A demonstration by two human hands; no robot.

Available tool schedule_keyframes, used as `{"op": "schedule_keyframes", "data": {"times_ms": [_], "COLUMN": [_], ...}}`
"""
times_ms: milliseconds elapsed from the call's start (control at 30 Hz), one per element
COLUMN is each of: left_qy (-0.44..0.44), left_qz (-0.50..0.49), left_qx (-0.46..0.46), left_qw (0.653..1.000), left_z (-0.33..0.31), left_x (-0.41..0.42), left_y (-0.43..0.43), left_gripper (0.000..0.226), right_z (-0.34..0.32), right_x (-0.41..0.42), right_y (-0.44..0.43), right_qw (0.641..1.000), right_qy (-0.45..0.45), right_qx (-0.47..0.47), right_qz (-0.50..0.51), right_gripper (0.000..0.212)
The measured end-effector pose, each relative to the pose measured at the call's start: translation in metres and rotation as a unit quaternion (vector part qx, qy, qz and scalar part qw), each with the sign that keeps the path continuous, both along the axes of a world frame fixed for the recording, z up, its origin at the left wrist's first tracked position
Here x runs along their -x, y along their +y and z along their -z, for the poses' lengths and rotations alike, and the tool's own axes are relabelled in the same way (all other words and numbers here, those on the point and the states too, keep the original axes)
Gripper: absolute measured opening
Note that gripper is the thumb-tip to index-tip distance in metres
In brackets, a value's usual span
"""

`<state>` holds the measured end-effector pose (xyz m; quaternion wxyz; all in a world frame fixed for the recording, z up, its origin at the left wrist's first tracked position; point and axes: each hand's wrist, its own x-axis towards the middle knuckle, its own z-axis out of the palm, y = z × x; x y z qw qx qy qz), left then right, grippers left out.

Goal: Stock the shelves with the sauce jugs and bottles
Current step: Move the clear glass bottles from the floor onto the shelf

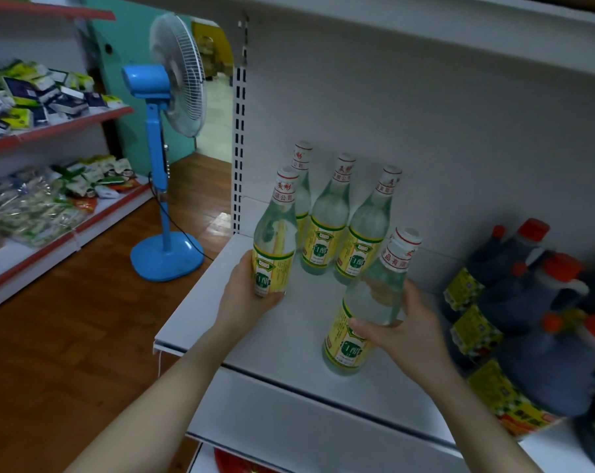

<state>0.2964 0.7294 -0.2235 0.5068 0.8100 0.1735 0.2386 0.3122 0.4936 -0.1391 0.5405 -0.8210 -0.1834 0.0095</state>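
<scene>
My left hand [243,295] grips the base of a clear vinegar bottle [275,230] with a yellow-green label, upright at the left end of the white shelf [289,336]. My right hand [405,322] wraps the middle of a second vinegar bottle [357,349], tilted slightly, nearer the shelf's front. Three more bottles of the same kind [327,220] stand in a row against the back panel. Several dark sauce jugs [528,302] with red caps and yellow labels crowd the shelf's right end.
A blue standing fan [166,138] with its cable stands on the wooden floor left of the shelf. Beyond it, red-edged shelves [50,131] hold packaged goods. The upper shelf edge [494,18] overhangs the bottles.
</scene>
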Motion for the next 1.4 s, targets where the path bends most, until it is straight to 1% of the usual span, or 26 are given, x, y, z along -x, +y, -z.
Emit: {"op": "schedule_keyframes", "data": {"times_ms": [133, 233, 333, 467, 867, 1033, 1233, 1400], "left_qy": [0.009, 0.022, 0.021, 0.016, 0.001, 0.012, 0.014, 0.015], "left_qz": [-0.02, -0.033, -0.025, -0.005, -0.012, -0.017, -0.018, -0.021], "left_qx": [-0.007, -0.031, -0.036, -0.015, 0.007, 0.008, 0.021, 0.019], "left_qw": [1.0, 0.999, 0.999, 1.0, 1.0, 1.0, 1.0, 0.999], "left_z": [0.002, 0.001, 0.002, 0.003, 0.006, 0.01, 0.006, 0.004], "left_x": [-0.012, -0.019, -0.022, -0.027, -0.047, -0.045, -0.042, -0.041], "left_y": [0.001, 0.0, 0.002, 0.012, 0.016, 0.014, 0.012, 0.01], "left_gripper": [0.073, 0.077, 0.073, 0.064, 0.062, 0.068, 0.058, 0.057], "right_z": [-0.001, -0.002, -0.002, -0.002, -0.001, -0.001, -0.001, 0.001], "right_x": [0.0, 0.001, 0.001, 0.0, 0.0, 0.0, -0.002, -0.002], "right_y": [0.0, 0.001, 0.001, 0.002, 0.002, 0.002, 0.002, 0.001], "right_qw": [1.0, 1.0, 1.0, 1.0, 1.0, 1.0, 1.0, 1.0], "right_qy": [0.003, 0.003, -0.002, 0.0, -0.003, -0.003, 0.0, 0.004], "right_qx": [0.001, -0.001, 0.004, 0.0, -0.001, -0.006, 0.001, -0.002], "right_qz": [-0.001, -0.001, -0.003, -0.003, -0.006, -0.01, -0.008, -0.012], "right_gripper": [0.067, 0.067, 0.068, 0.067, 0.067, 0.068, 0.067, 0.069]}}
